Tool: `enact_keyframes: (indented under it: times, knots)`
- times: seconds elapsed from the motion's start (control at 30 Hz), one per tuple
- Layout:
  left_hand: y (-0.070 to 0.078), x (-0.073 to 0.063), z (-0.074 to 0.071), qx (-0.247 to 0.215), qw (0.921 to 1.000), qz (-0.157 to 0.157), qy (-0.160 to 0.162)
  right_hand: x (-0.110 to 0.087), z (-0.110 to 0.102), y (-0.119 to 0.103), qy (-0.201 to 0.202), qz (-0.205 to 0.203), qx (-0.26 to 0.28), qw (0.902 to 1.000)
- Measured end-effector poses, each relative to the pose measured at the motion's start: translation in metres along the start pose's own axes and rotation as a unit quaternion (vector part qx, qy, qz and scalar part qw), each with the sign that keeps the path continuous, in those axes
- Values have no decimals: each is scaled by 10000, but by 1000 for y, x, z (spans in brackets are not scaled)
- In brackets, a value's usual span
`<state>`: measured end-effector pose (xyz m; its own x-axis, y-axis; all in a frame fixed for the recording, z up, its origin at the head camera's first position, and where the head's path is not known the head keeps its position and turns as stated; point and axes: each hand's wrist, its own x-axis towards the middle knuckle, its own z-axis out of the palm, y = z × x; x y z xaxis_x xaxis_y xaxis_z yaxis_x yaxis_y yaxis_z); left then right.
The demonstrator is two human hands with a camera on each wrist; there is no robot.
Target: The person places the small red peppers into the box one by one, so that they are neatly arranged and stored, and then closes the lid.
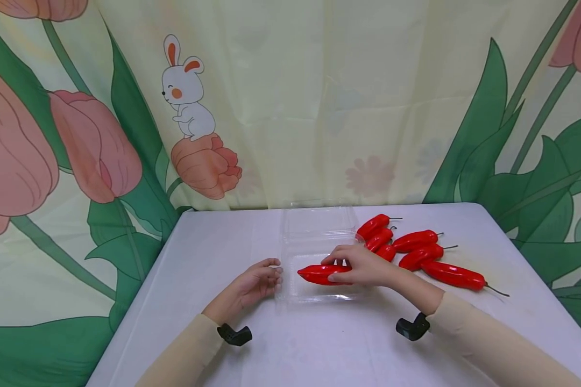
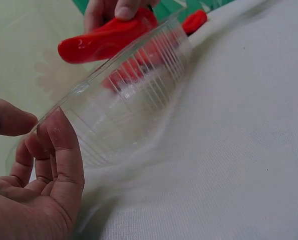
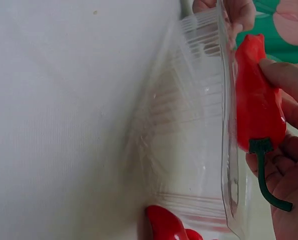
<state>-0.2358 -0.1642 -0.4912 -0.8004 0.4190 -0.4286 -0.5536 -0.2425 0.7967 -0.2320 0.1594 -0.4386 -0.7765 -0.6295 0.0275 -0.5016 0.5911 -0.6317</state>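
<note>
A clear plastic clamshell box (image 1: 290, 293) lies with its lid (image 1: 319, 220) folded back toward the curtain. My right hand (image 1: 363, 264) grips a red pepper (image 1: 312, 274) between thumb and fingers, level over the box's base. In the right wrist view that pepper (image 3: 259, 100) has a dark green curved stem (image 3: 261, 175), and it hangs just above the rim. At the box's left side is my left hand (image 1: 256, 282). The left wrist view has its thumb and forefinger (image 2: 63, 132) pinching the rim (image 2: 81, 89).
Several more red peppers (image 1: 452, 275) lie in a loose group right of the box, stems pointing mostly right. They rest on a white-covered table (image 1: 329, 349). Behind its far edge hangs a curtain (image 1: 290, 107) printed with tulips and a rabbit.
</note>
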Motion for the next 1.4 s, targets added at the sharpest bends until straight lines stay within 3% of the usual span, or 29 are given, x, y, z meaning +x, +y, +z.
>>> enact_keyframes:
  times: [0.47,1.4]
  knots:
    - [0,-1,0,189,9998,-12,100,12,18,-4,-185,213,-24,9996]
    - [-3,0,1,-127,9999,26,-103,24,42,-4,-454,226,-139,9986]
